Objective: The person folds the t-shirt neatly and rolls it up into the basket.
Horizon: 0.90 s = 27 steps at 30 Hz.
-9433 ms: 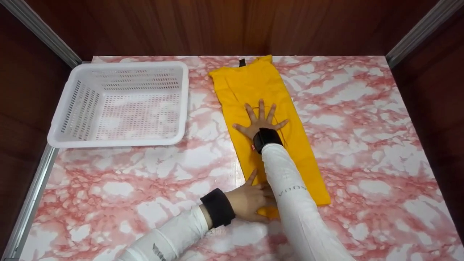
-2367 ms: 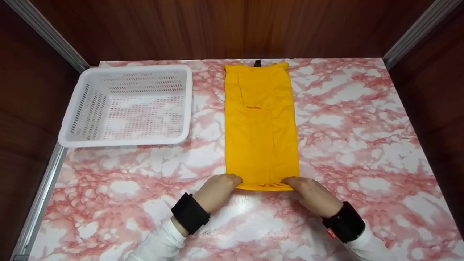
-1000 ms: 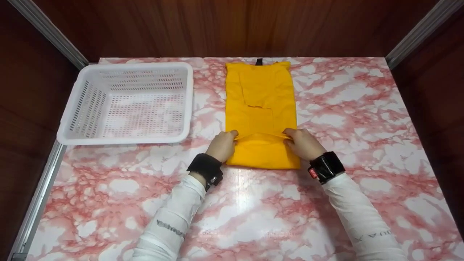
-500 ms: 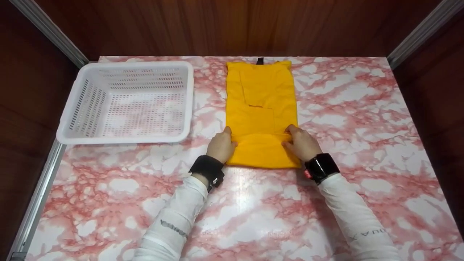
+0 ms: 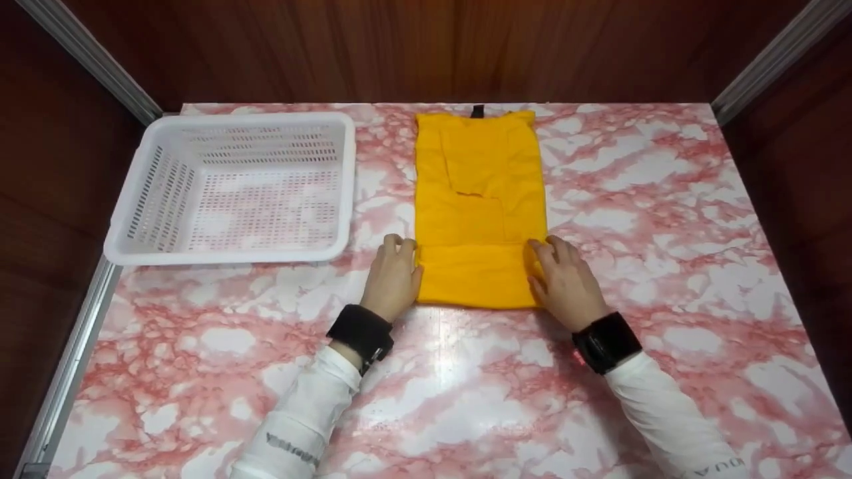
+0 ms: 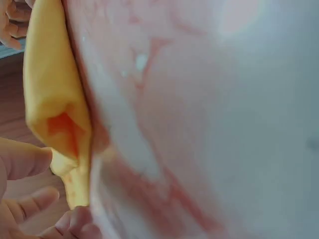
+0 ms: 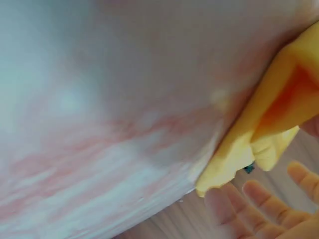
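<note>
A yellow folded garment [image 5: 476, 213] lies flat on the table, a small black tag [image 5: 478, 112] at its far end. Its near end is turned up into a band [image 5: 476, 276] across the front. At the band's left edge, my left hand [image 5: 391, 279] has its fingers apart and relaxed. The left wrist view shows its thumb [image 6: 27, 158] beside the open side of the fold. My right hand [image 5: 571, 286] is at the band's right edge, thumb and fingertips at the cloth. Its fingers [image 7: 261, 199] look spread and loosely extended in the right wrist view.
A white perforated plastic basket [image 5: 343, 193] stands on the left of the pink-and-white marbled table [image 5: 659, 266]. Dark wood panels [image 5: 426, 53] enclose the back and sides, with metal rails [image 5: 86, 63] in the corners.
The garment was first smoothed flat, then its near end was lifted by both hands and folded away from the person. In the last half second the hands have loosened and moved slightly outward.
</note>
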Available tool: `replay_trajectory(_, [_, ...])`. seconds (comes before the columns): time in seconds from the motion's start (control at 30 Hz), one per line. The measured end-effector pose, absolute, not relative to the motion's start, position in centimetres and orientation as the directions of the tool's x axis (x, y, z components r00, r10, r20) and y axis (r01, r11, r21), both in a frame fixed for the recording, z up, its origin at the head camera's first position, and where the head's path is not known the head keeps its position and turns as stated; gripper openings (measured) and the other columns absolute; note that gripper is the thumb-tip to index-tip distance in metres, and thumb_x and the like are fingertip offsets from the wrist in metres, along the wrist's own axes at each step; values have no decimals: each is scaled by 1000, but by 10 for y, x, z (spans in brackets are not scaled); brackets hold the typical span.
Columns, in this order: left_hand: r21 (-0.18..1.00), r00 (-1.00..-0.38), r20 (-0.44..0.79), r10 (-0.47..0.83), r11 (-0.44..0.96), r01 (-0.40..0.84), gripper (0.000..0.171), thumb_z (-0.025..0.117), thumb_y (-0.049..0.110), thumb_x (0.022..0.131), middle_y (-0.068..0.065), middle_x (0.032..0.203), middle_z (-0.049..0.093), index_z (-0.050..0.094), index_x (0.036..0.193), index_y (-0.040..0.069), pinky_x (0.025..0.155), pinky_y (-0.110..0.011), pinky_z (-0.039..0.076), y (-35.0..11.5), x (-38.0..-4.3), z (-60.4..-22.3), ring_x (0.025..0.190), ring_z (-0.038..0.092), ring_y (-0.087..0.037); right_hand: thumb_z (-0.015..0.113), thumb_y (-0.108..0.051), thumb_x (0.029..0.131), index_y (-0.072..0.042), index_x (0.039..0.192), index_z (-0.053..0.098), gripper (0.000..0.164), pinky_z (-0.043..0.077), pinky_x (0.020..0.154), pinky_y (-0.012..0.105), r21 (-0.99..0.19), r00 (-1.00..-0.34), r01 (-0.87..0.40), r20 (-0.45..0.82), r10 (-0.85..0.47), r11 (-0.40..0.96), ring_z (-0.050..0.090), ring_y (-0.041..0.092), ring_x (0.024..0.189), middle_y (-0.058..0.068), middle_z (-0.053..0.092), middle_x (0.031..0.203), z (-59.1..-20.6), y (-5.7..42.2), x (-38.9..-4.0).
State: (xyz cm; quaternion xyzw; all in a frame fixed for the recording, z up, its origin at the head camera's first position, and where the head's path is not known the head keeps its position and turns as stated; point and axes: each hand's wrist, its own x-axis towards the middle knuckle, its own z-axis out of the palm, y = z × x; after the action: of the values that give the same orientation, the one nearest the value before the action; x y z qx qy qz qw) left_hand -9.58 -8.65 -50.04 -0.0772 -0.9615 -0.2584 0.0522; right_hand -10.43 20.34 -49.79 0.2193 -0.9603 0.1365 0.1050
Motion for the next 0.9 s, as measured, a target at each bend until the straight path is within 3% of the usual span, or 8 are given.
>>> replay_trajectory(0.17, [421, -930, 178, 321, 830, 366, 50, 66, 19, 86, -20, 144, 35, 50, 132, 6, 103, -46, 37, -77, -81, -493, 128, 39, -36, 69, -24, 86, -2, 132, 52, 54, 32, 105, 53, -191, -789, -608, 249, -561, 770, 37, 39, 133, 22, 46, 138, -500, 201, -90])
replay_trajectory(0.27, [379, -881, 134, 453, 798, 468, 64, 65, 24, 87, -20, 152, 25, 39, 144, 15, 111, -47, 26, -69, -74, -490, 139, 26, -37, 71, -32, 84, -2, 133, 52, 60, 35, 104, 51, -216, -762, -647, 202, -615, 731, 40, 37, 131, 20, 45, 141, -504, 199, -85])
replay_trajectory(0.33, [346, -853, 97, 513, 786, 512, 64, 64, 25, 88, -20, 153, 24, 37, 146, 19, 112, -47, 23, -65, -71, -491, 140, 23, -38, 73, -36, 81, -1, 134, 51, 67, 38, 103, 50, -238, -765, -643, 163, -623, 728, 44, 37, 128, 21, 45, 140, -505, 198, -83])
replay_trajectory(0.53, [323, -842, 6, 539, 796, 511, 54, 64, 20, 88, -21, 149, 32, 48, 140, 17, 112, -46, 25, -64, -71, -500, 138, 28, -40, 76, -31, 79, -1, 135, 50, 68, 42, 98, 48, -258, -771, -632, 104, -629, 731, 49, 37, 124, 23, 46, 139, -506, 195, -85])
replay_trajectory(0.73, [276, -845, 27, 534, 809, 519, 53, 64, 21, 88, -23, 144, 39, 49, 138, 14, 109, -46, 30, -61, -74, -504, 134, 34, -41, 76, -12, 77, 0, 129, 55, 57, 48, 91, 45, -202, -751, -660, 175, -637, 723, 56, 37, 115, 23, 53, 131, -506, 193, -87])
replay_trajectory(0.9, [185, -856, 51, 515, 837, 515, 54, 65, 21, 86, -22, 139, 45, 50, 136, 10, 104, -47, 38, -54, -75, -504, 128, 41, -41, 75, -5, 76, 1, 123, 59, 49, 50, 87, 46, -150, -751, -656, 231, -619, 739, 59, 38, 110, 24, 57, 124, -507, 186, -87])
